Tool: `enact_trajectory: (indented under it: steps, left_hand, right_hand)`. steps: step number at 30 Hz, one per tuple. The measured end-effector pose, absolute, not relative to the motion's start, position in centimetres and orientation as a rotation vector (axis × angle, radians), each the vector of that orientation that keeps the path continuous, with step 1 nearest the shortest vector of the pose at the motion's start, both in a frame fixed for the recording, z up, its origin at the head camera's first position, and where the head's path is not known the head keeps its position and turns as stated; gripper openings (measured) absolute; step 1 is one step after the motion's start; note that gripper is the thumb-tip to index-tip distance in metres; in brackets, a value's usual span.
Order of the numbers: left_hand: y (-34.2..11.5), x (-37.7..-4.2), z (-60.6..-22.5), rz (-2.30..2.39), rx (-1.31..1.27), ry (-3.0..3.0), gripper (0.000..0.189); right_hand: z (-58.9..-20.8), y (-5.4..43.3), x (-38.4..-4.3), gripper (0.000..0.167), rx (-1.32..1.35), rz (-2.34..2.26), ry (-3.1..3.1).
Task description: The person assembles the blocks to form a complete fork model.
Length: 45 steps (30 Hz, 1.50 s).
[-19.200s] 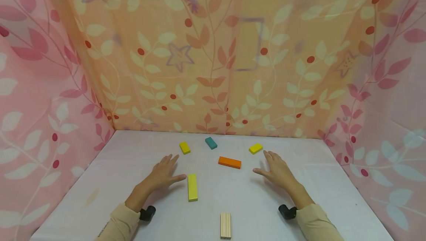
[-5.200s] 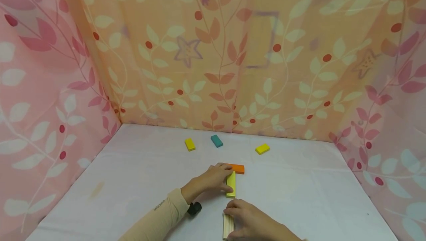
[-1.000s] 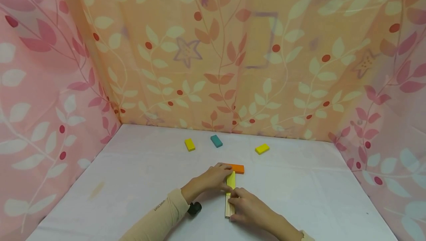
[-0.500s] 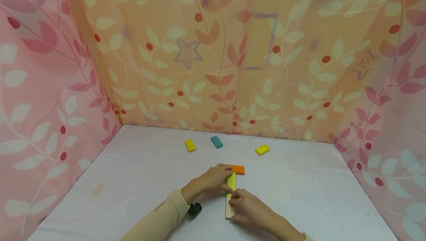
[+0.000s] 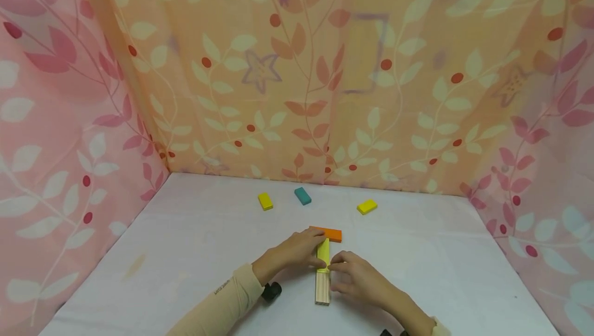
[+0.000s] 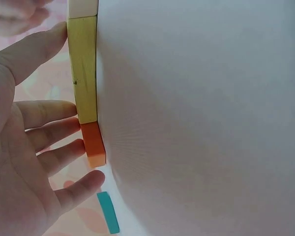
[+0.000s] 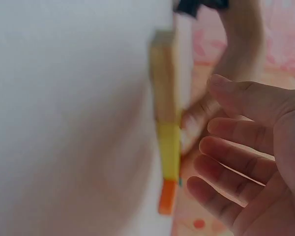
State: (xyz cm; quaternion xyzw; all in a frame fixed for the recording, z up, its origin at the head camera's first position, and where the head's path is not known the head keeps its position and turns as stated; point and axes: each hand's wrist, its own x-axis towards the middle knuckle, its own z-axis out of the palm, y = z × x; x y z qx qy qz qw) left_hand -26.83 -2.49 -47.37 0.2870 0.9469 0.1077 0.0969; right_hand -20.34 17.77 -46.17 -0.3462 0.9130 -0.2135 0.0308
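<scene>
In the head view, an orange block (image 5: 333, 235) lies crosswise, a long yellow block (image 5: 323, 251) runs from it towards me, and a plain wooden block (image 5: 322, 289) continues the line end to end. My left hand (image 5: 297, 250) rests on the yellow block with thumb and index finger. In the left wrist view its middle fingertips are right at the orange block (image 6: 93, 145), fingers fairly straight. My right hand (image 5: 364, 280) is beside the wooden block on its right. The right wrist view shows its fingers spread loosely, apart from the wooden block (image 7: 164, 81), holding nothing.
Farther back on the white table (image 5: 185, 233) lie a small yellow block (image 5: 265, 201), a teal block (image 5: 303, 196) and another small yellow block (image 5: 367, 206). Patterned cloth (image 5: 260, 119) hangs behind the table and along both sides.
The wooden block went forward against the yellow block, moved earlier to the orange one. My right hand has since let go of it and shifted right; the left stays in place.
</scene>
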Motion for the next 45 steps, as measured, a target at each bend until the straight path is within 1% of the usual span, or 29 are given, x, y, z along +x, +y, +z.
enact_trajectory:
  steps: [4,11,28,38,45]
  left_hand:
    - [-2.4,-26.9,-47.3,0.336,0.843,2.796,0.073]
    - [-2.2,-26.7,-47.0,0.318,0.814,2.783,0.071]
    - [-2.1,-26.4,-47.0,0.247,0.844,2.803,0.067]
    - [-2.6,-25.7,-46.2,0.220,0.923,2.764,0.081]
    - [-2.7,-25.3,-46.6,0.212,0.897,2.725,0.089]
  right_hand:
    - [-44.8,18.6,-21.4,0.035,-0.937,-0.711,2.848]
    - [-43.5,19.9,-23.3,0.035,-0.887,-0.817,2.925]
    - [-44.1,21.9,-27.5,0.039,-0.739,-0.895,3.067]
    - [-44.7,23.2,-30.1,0.041,-0.682,-0.969,3.086]
    - [-45.2,23.7,-31.7,0.045,-0.593,-0.954,3.120]
